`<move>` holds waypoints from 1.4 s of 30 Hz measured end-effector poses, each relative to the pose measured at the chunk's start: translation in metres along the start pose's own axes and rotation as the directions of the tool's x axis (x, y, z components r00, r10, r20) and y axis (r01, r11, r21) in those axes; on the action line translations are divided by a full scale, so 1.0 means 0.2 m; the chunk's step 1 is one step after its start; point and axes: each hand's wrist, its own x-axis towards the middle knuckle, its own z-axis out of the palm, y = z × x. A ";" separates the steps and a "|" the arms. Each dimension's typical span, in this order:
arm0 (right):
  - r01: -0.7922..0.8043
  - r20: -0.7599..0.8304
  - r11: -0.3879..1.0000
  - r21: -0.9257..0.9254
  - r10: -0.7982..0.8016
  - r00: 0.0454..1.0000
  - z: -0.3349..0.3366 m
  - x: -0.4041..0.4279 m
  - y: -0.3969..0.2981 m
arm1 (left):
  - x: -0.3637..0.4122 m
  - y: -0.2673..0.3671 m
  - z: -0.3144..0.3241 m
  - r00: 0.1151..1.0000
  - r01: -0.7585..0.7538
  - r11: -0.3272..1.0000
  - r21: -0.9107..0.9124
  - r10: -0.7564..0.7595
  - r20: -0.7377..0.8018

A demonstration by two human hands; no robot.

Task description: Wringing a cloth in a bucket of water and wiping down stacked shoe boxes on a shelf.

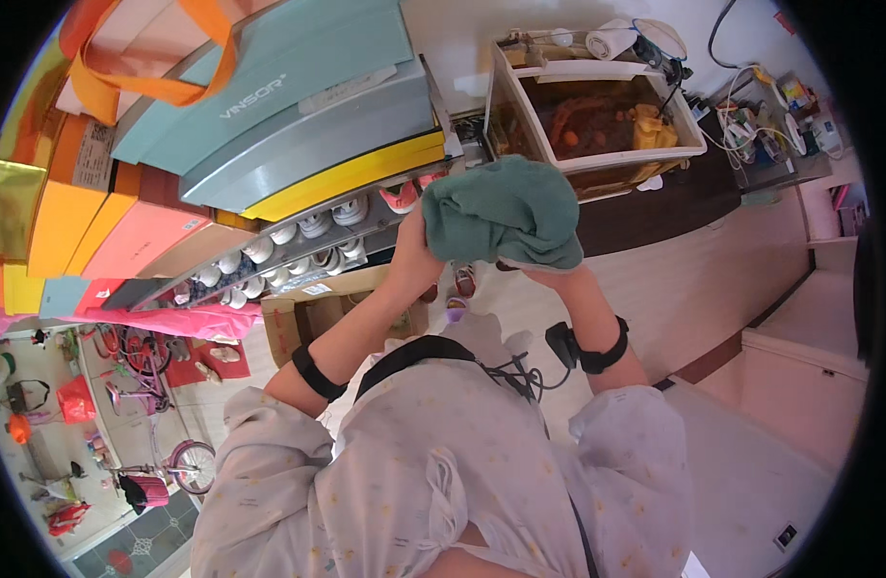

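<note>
A folded, rumpled green cloth (504,213), towel-like in texture, is held up before me between both hands. My left hand (416,246) grips its left side, the fingers mostly hidden behind the fabric. From below, my right hand (555,276) holds the lower right part, and the cloth covers nearly all of its fingers. Beyond the cloth stands a white-rimmed glass tank (627,155) with brownish water and a yellow object (652,128) inside.
Stacked shoe boxes (270,115) top a shoe rack (298,249) holding several shoes at left. An open cardboard box (320,318) lies on the floor below it. Electrical odds and ends fill a bin (768,130) at far right. Bicycles (143,368) stand at lower left.
</note>
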 end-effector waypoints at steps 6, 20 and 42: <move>-0.163 -0.034 0.969 0.186 0.172 0.985 0.08 -0.10 0.06 | 0.05 0.23 0.10 0.989 -0.053 0.998 0.016 0.050 0.140; -0.191 -0.329 0.973 -0.128 0.140 0.934 0.13 0.40 0.24 | 0.08 0.36 -0.24 0.995 -0.090 0.809 0.580 0.052 0.081; -0.589 -0.195 0.758 -0.281 0.555 0.808 0.46 1.43 0.72 | -0.02 0.33 -0.46 0.997 0.067 0.822 0.566 -0.072 -0.015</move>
